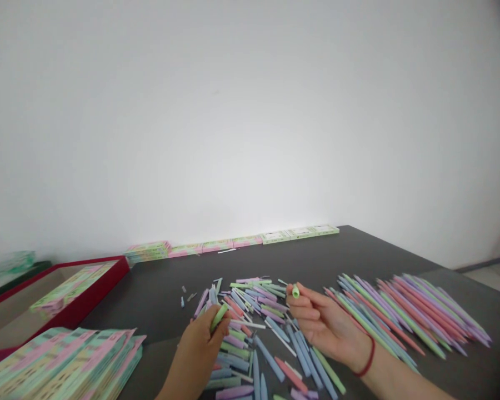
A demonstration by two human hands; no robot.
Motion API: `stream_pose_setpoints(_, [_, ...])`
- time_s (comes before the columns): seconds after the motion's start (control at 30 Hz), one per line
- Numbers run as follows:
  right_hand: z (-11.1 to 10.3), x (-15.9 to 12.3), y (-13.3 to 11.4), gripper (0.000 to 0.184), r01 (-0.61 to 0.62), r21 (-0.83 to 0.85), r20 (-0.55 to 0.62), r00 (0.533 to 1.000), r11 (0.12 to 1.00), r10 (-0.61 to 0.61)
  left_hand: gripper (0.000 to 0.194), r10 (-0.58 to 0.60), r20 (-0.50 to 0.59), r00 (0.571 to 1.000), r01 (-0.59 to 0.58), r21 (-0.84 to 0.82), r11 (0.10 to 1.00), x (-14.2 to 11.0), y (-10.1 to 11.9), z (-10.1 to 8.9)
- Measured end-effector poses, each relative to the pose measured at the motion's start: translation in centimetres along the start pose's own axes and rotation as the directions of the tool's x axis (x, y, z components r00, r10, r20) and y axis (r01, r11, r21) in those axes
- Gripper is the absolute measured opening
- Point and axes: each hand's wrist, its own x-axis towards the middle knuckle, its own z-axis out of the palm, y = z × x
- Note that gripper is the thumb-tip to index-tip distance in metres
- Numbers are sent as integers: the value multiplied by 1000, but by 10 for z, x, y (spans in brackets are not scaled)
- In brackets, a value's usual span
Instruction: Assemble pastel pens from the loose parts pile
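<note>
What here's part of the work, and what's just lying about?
In use: left hand holding a green stick; right hand holding a green piece; loose pastel sticks.
Lying about: aligned pastel sticks; stacked printed cards; red tray; flat boxes.

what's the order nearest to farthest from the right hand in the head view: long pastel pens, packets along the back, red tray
1. Long pastel pens: just to the right of the right hand.
2. Packets: ahead, in a row at the back.
3. Red tray: far left.
</note>
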Motion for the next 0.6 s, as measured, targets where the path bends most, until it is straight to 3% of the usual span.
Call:
stream_pose_setpoints(0.3, [10, -6, -2, 12, 39, -114, 42, 999, 993, -35, 20, 7, -19, 1000, -7, -22, 1000, -1, 0, 2])
stream_pose_setpoints(0.4, [4, -4, -3, 17, 94, -386, -29, 993, 918, -113, 19, -15, -17, 1000, 15, -50, 999, -1, 5, -2])
stream_pose_setpoints(0.43, [1, -1, -4, 20, 96, -582, -57, 986, 807, -158, 20, -30, -6, 1000, 30, -68, 997, -1, 6, -4])
stream_pose_setpoints(0.5, [-9, 8, -9, 30, 20, -926, -83, 963, 377, -256, 21, -63, 13, 998, 64, -94, 994, 1, 7, -7])
stream_pose_setpoints(0.53, [-15, 14, -12, 34, -54, -994, -81, 951, 97, -297, 22, -79, 19, 997, 81, -106, 991, 2, 7, -8])
stream_pose_setpoints(0.57, [-20, 20, -15, 36, -108, -992, -82, 944, -63, -318, 23, -96, 18, 995, 97, -119, 988, 3, 7, -9])
stream_pose_setpoints(0.6, [-25, 28, -20, 35, -140, -981, -89, 940, -133, -330, 23, -113, 19, 993, 114, -136, 984, 4, 6, -8])
